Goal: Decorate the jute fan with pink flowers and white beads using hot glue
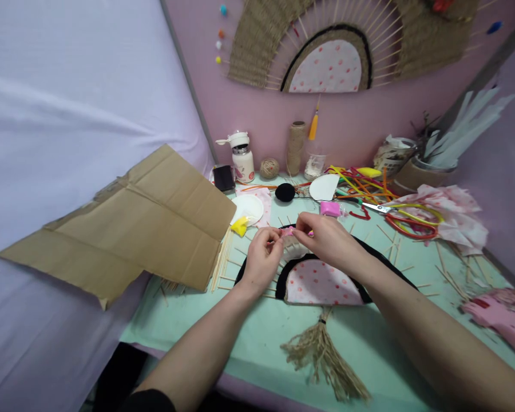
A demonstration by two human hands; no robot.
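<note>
A small piece of pink modelling clay [288, 231] is pinched between my two hands. My left hand [262, 254] is closed, thumb and fingertips together at its left side. My right hand [320, 236] comes from the right, its fingertips closed on the other side. Both hands are over the upper part of a half-round fan [326, 280] with a pink-dotted white centre, black bands and thin wooden sticks. Parts of the fan's bands lie hidden under my hands and right forearm. A jute tassel [326, 355] hangs from its bottom edge. Behind my right hand sits a bright pink packet [330, 209].
Bent cardboard [154, 223] leans at the left. Yellow clay [240, 226] rests by a white disc [255, 207]. Scissors [377, 207], loose sticks [397, 249] and a pink glue gun [498, 320] lie right. A bottle [242, 163] and twine spool [297, 147] stand behind.
</note>
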